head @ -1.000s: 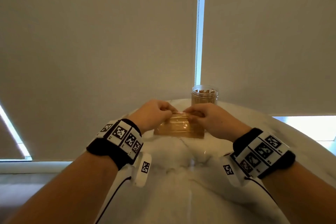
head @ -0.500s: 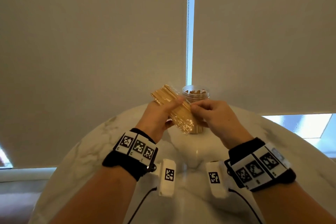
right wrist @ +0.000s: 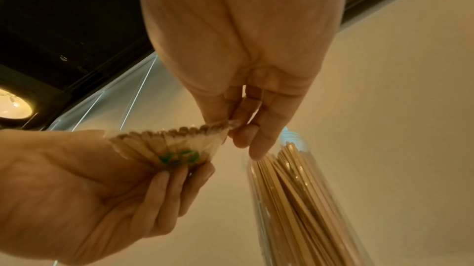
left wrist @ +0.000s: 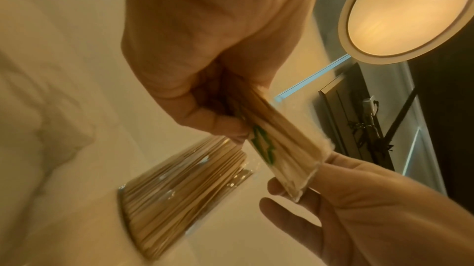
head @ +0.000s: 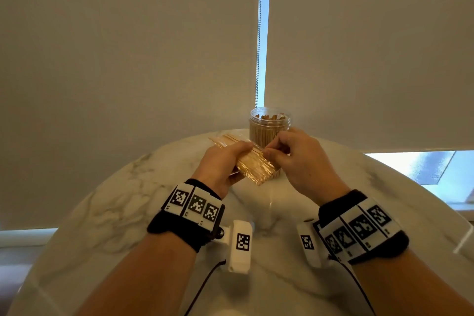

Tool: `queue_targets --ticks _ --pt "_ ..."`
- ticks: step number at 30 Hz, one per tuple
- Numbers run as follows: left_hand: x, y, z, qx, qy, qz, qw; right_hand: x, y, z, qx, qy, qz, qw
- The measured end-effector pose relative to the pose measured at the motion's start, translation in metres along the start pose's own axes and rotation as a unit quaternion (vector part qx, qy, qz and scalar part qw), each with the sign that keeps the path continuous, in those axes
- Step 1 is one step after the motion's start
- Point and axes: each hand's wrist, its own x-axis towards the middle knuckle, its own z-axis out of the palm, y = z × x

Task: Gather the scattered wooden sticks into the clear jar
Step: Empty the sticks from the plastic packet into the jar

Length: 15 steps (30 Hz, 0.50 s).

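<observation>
A clear jar (head: 269, 128) packed with upright wooden sticks stands at the far edge of the round marble table (head: 123, 202). In front of it my left hand (head: 225, 161) grips a plastic-wrapped pack of wooden sticks (head: 252, 167), held above the table and slanting from far left to near right. My right hand (head: 289, 155) pinches the pack's plastic edge with thumb and forefinger. The left wrist view shows the pack (left wrist: 277, 146), with a green print, held next to the jar (left wrist: 179, 193). In the right wrist view the stick ends (right wrist: 169, 144) fan out beside the jar (right wrist: 295, 199).
Pale roller blinds (head: 128, 59) hang just behind the table, with a bead chain (head: 259, 33) in the gap between them. Bright window strips (head: 420, 167) show low on the right. Wrist bands with printed markers (head: 195, 206) sit on both arms.
The pack was lifted off the table and tilted in my left hand. My right hand moved onto its plastic edge. The head view dropped, so more of the table shows.
</observation>
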Motion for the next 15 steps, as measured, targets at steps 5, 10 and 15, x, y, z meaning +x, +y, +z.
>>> queue_targets --ticks 5,10,15 --pt "-0.003 0.010 0.003 -0.021 -0.018 0.019 0.999 0.001 -0.003 -0.006 -0.026 0.054 -0.051 0.997" --pt "-0.006 0.018 0.003 -0.055 -0.039 0.016 0.998 0.001 -0.010 -0.006 -0.034 0.091 -0.104 0.990" --pt "-0.009 0.022 0.011 -0.064 -0.037 0.025 0.997 0.000 -0.012 -0.011 -0.015 0.112 -0.115 0.987"
